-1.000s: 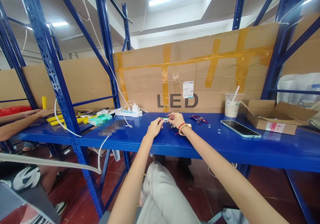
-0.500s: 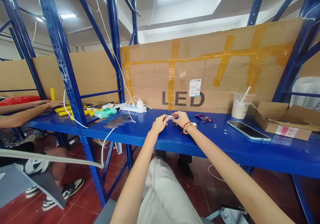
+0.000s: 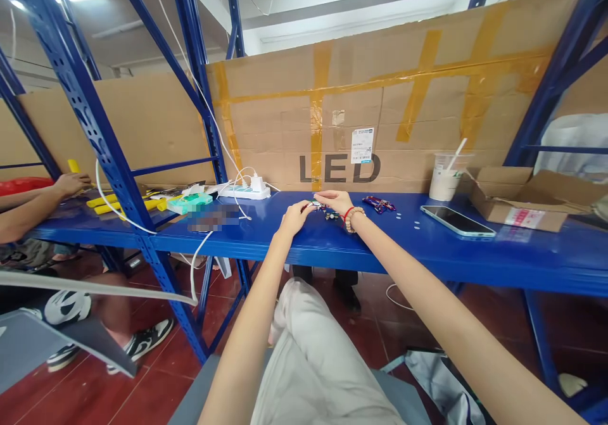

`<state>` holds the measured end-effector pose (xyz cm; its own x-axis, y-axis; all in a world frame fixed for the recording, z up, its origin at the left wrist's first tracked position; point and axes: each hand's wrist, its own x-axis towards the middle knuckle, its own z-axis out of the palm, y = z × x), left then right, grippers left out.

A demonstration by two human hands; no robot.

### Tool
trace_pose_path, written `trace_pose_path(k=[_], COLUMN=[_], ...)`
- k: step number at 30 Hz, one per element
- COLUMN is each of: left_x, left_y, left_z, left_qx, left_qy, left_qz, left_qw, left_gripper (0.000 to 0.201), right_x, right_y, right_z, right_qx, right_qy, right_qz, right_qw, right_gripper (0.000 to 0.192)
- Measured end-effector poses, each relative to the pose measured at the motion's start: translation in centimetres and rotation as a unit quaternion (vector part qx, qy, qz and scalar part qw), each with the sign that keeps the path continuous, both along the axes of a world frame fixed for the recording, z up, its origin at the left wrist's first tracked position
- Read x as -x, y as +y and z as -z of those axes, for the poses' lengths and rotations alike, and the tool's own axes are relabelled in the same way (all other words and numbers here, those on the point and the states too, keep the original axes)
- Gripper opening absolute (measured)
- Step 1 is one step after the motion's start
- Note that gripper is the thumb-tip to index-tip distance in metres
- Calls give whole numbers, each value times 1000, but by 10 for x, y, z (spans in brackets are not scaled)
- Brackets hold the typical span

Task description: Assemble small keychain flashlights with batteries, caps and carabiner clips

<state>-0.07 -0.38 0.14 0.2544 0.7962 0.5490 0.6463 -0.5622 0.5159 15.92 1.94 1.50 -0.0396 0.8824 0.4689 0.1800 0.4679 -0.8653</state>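
Observation:
My left hand (image 3: 293, 220) rests at the blue shelf top, its fingers pinched on one side of a small shiny silvery piece (image 3: 312, 206) whose kind is too small to tell. My right hand (image 3: 338, 202) comes in from the other side, fingers bent together over the same piece. Beneath the right fingers lie small dark, glinting bits (image 3: 331, 215), partly hidden by that hand. Just right of my beaded bracelet (image 3: 352, 218) there is a little pile of shiny purple-and-red packets (image 3: 379, 204).
A phone (image 3: 456, 221), a cup with a straw (image 3: 443, 179) and an open cardboard box (image 3: 515, 200) stand to the right. Leftward are a power strip (image 3: 247, 190), a green packet (image 3: 190, 203) and yellow tools (image 3: 105, 206). A co-worker's hand (image 3: 71, 184) is far left. Cardboard backs the shelf.
The view has tipped downward and shifted, so the shelf sits higher in the picture. My right fingers have flattened over the small piece, and dark bits now show below them. Both hands stay together.

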Motion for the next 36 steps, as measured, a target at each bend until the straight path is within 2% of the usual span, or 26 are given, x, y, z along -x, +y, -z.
trace_pose_path(k=[9,16,23,28,32,36], left_x=[0,2,4,9,9,7], left_y=[9,1,1,1,1,1], left_z=[6,2,2,2,2,1], left_qx=[-34,-49,-50,-51,-53,-49], left_qy=[-20,5,46,69,63,48], left_qz=[20,98,103,107,107,102], left_qw=[999,994,992,991,991,993], left_gripper=[21,26,25,24,25,28], right_x=[2,-13,-17,-12,-9,-8], right_y=[1,0,-8,-13,-17,-22], right_z=[0,3,-1,-3,-6,-11], right_qx=[-16,72,82,133,191,215], right_qy=[-34,-88,-133,-103,-47,-27], right_qz=[-65,-79,-83,-104,-118,-121], right_qw=[997,990,984,980,973,969], right_gripper=[33,34,31,28,27,24])
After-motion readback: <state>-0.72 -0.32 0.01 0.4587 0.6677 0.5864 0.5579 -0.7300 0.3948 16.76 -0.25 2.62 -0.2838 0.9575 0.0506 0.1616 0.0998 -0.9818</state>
